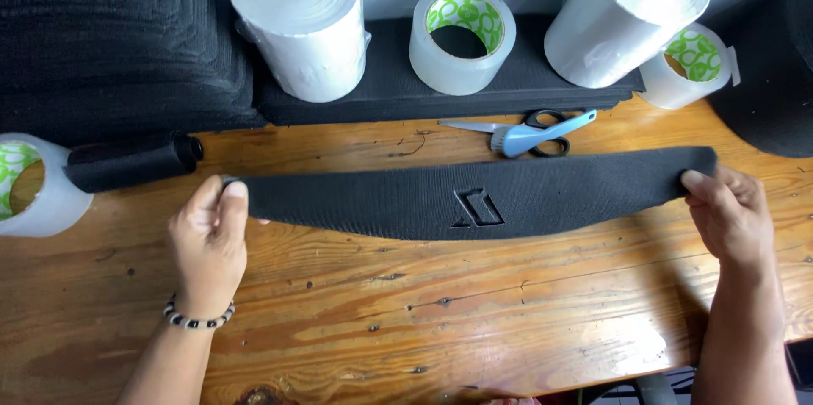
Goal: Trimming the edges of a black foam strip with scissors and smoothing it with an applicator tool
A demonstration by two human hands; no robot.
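Black strip: a long, ribbed black fabric strip [474, 197] with a raised angular emblem at its middle lies stretched across the centre of the frame, flat on the wooden bench [423, 320], its lower edge bowed downward.
Left hand: the left hand [207, 244], a beaded bracelet [197, 317] on its wrist, has its fingers [233, 202] closed on the strip's left end, thumb on top.
Right hand: the right hand [728, 214] pinches the strip's right end, fingers curled round the edge.
Scissors: blue-handled scissors [525, 132] lie on the bench just above the strip, blades pointing left.
Rolled piece: a small black roll [135, 163] lies at middle left, beside a tape roll [30, 185] at the frame's left edge.
Back row: two white paper rolls [296, 19] [622, 15] and two clear tape rolls [461, 36] [688, 66] sit along the top, mostly on a flat black pad [398, 91].
Stack: piled black fabric [110, 32] fills the upper left.
Containers: none visible.
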